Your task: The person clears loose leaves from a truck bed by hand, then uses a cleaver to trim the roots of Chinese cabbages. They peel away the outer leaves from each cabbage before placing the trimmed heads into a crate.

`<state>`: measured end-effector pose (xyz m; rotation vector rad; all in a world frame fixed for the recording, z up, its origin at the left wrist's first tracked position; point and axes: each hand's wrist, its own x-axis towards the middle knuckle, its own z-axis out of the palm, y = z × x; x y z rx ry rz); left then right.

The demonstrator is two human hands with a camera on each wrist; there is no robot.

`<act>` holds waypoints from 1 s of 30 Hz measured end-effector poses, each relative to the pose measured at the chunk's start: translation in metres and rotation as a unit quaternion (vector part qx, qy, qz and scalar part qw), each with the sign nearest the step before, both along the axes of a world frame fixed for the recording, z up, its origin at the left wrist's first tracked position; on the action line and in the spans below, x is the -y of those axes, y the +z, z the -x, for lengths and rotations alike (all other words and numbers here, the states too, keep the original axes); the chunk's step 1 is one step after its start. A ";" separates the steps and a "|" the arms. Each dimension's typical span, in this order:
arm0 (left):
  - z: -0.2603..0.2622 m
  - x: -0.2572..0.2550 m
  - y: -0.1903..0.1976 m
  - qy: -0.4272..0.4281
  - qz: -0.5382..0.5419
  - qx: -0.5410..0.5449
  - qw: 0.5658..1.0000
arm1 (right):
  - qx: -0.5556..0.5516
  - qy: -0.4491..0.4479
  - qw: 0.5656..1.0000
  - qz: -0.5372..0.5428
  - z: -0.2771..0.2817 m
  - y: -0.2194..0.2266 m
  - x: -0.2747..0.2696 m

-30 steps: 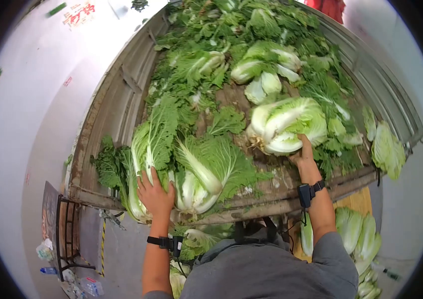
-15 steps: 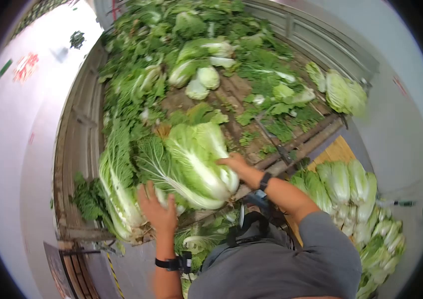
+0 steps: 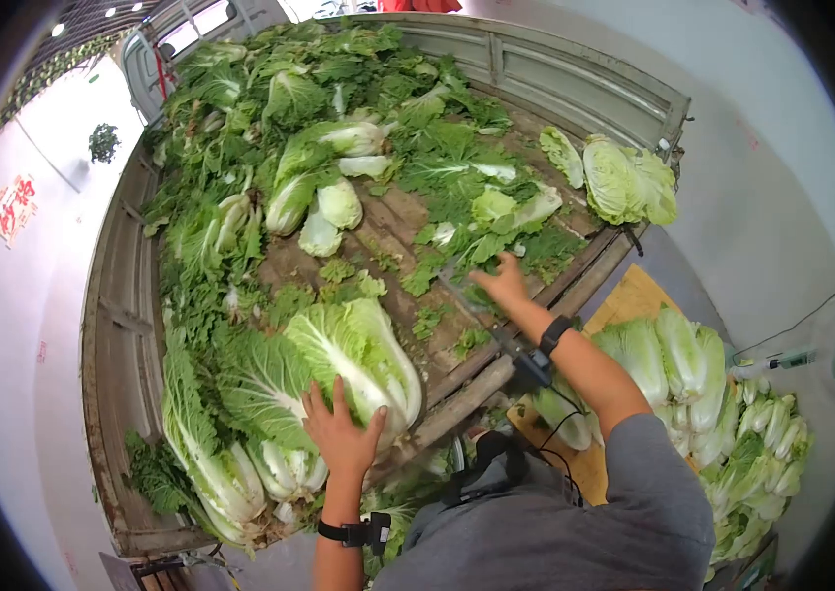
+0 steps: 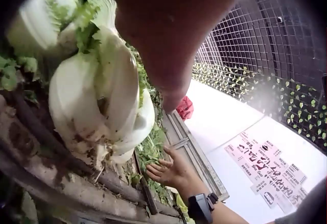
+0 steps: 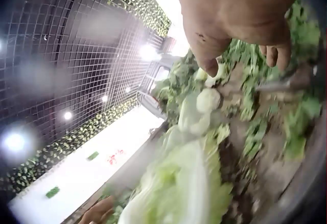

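A large leafy cabbage (image 3: 358,364) lies at the near edge of the truck bed, its cut root end toward the person in the left wrist view (image 4: 102,101). The left hand (image 3: 342,433) rests against its lower side with fingers spread. Over the bed's near edge, to the right, the right hand (image 3: 503,286) hovers with fingers loosely extended, holding no cabbage. Beside it a long dark tool (image 3: 486,320) with a black handle lies across the edge; whether the fingers touch it cannot be told. More cabbages (image 3: 225,483) lie left of the left hand.
Loose leaves and several cabbages (image 3: 339,202) cover the bed's far and left parts. Pale heads (image 3: 624,182) sit at its right corner. Trimmed cabbages (image 3: 678,360) are piled on the floor at the right. Low side walls (image 3: 575,74) border the bed.
The right hand has brought the cabbage from the right to beside the left hand, let it go and moved back right, near the tool. The head view has turned rightward.
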<state>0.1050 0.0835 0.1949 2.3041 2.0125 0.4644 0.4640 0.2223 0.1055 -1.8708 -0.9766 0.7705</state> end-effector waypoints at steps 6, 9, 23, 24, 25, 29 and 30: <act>-0.018 -0.016 -0.011 0.045 0.058 -0.032 0.997 | 0.179 -0.176 0.968 0.000 -0.172 0.037 -0.036; -0.016 -0.015 -0.011 0.053 0.076 -0.026 0.995 | 0.237 -0.287 0.925 0.072 -0.234 0.044 -0.053; -0.009 -0.023 -0.017 0.049 0.069 0.027 0.996 | 0.353 -0.253 0.868 0.241 -0.390 0.019 -0.086; -0.007 -0.024 -0.019 0.049 0.069 0.028 0.996 | 0.346 -0.236 0.872 0.254 -0.396 0.018 -0.089; -0.006 -0.024 -0.020 0.049 0.069 0.030 0.996 | 0.339 -0.219 0.875 0.266 -0.404 0.019 -0.088; -0.004 -0.026 -0.021 0.048 0.079 0.030 0.995 | 0.308 -0.202 0.906 0.209 -0.421 0.003 -0.079; -0.004 -0.026 -0.022 0.050 0.078 0.033 0.995 | 0.303 -0.204 0.907 0.209 -0.420 0.005 -0.078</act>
